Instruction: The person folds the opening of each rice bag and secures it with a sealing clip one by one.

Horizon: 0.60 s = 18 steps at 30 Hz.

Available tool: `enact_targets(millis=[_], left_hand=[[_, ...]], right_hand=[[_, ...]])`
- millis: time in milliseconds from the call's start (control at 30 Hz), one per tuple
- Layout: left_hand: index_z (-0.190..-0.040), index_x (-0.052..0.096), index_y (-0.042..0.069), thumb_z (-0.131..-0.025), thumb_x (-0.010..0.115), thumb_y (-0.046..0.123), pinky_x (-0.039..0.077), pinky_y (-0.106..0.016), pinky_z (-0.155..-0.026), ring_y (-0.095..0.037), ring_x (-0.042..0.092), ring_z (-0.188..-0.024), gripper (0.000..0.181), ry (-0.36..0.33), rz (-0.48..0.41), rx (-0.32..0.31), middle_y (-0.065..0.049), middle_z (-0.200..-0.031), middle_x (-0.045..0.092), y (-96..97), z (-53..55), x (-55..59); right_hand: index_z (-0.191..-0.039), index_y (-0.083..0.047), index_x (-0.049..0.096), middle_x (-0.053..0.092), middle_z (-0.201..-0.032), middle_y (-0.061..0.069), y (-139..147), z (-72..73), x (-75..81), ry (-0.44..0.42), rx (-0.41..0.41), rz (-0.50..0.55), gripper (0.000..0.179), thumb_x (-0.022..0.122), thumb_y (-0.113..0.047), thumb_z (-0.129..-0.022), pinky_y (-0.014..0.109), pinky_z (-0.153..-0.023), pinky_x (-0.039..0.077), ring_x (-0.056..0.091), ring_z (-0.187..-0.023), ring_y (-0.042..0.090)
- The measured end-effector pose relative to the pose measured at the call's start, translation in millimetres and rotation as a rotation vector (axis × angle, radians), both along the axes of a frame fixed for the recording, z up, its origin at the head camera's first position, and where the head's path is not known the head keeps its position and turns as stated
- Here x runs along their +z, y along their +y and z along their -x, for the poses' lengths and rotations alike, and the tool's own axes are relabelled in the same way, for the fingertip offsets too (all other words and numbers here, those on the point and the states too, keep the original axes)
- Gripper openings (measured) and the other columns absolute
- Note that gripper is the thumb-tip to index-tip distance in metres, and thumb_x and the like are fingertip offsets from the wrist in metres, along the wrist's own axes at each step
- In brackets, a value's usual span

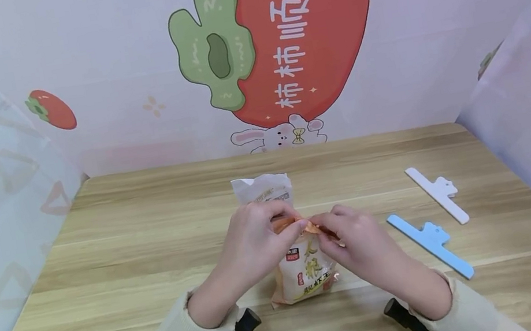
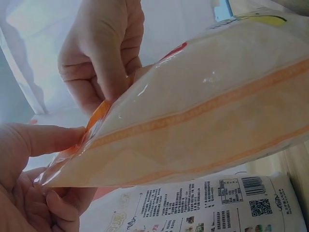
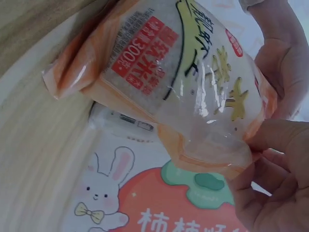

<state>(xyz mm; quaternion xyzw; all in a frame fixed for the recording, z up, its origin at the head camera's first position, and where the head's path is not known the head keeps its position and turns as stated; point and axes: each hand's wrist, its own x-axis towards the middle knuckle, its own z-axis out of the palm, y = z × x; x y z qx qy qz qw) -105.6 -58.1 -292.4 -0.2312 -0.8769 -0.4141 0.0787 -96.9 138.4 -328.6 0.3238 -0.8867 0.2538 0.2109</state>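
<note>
A clear plastic bag of rice with orange edges and gold lettering stands upright on the table. My left hand pinches its orange top edge between thumb and fingers. On the other side of that edge, my right hand pinches it too, close to the left. The right wrist view shows a red label on the rice bag and the right hand at its top corner. Just behind stands a white printed bag, partly hidden by the left hand; its barcode and small print show in the left wrist view.
To the right on the wooden table lie a white sealing clip and a light blue sealing clip, both slanted. A printed backdrop closes off the back, with pale sheets at both sides.
</note>
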Motion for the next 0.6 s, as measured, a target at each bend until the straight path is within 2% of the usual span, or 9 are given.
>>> enact_targets(millis=[167, 367, 467, 600], left_hand=[[-0.081, 0.076, 0.013, -0.084, 0.080, 0.015, 0.050, -0.020, -0.066, -0.008, 0.064, -0.078, 0.005, -0.012, -0.002, 0.003, 0.005, -0.079, 0.073, -2.0, -0.1, 0.9], [-0.082, 0.076, 0.013, -0.084, 0.079, 0.015, 0.048, -0.019, -0.063, -0.007, 0.061, -0.075, 0.005, -0.012, 0.007, 0.000, 0.004, -0.079, 0.074, -3.3, 1.1, 1.6], [-0.082, 0.076, 0.013, -0.084, 0.080, 0.016, 0.047, -0.019, -0.061, -0.007, 0.060, -0.073, 0.005, 0.008, 0.019, -0.006, 0.004, -0.079, 0.074, -3.0, 1.6, 2.1], [-0.082, 0.076, 0.013, -0.084, 0.080, 0.018, 0.046, -0.019, -0.059, -0.007, 0.059, -0.072, 0.007, 0.018, 0.036, -0.016, 0.004, -0.078, 0.074, -2.2, 0.9, 1.9]], right_hand=[[-0.092, -0.004, 0.073, 0.063, -0.073, 0.000, 4.1, 1.1, 2.5, -0.157, -0.030, -0.047, 0.019, 0.069, 0.008, -0.078, 0.015, -0.054, 0.045, 0.052, -0.065, 0.007], [-0.098, -0.008, 0.074, 0.066, -0.080, -0.004, 10.6, 6.3, 2.0, -0.301, 0.044, 0.005, 0.013, 0.070, -0.001, -0.087, 0.019, -0.061, 0.053, 0.057, -0.072, 0.003], [-0.105, -0.012, 0.074, 0.068, -0.090, -0.006, 10.6, 6.4, 2.0, -0.349, 0.069, 0.072, 0.014, 0.072, -0.012, -0.091, 0.022, -0.069, 0.057, 0.062, -0.082, 0.004], [-0.107, -0.014, 0.075, 0.068, -0.096, -0.006, 7.8, 4.9, -0.8, -0.329, 0.088, 0.176, 0.016, 0.072, -0.015, -0.091, 0.024, -0.074, 0.058, 0.064, -0.087, 0.006]])
